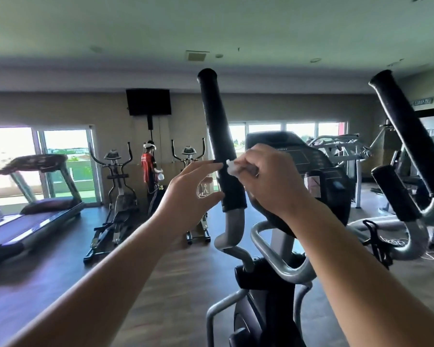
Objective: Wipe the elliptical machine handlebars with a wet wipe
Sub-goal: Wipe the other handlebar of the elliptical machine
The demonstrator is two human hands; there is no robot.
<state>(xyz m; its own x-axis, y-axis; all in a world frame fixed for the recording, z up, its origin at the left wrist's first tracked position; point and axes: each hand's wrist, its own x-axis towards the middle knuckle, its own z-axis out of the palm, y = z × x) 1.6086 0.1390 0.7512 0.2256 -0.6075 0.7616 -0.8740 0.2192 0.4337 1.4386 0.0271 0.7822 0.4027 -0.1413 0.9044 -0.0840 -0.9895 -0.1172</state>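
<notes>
right hand (266, 176) pinches a small wet wipe (232, 167) against the left handlebar grip (221, 146); left hand (193, 189) is spread, fingertips near it. so little wipe could slip free or skip patches.

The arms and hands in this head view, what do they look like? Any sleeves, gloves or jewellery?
Both forearms are bare, with no sleeves in view. The left hand and right hand wear no gloves, and no watch or bracelet shows at either wrist. The fingers look bare; a ring cannot be ruled out.
</notes>
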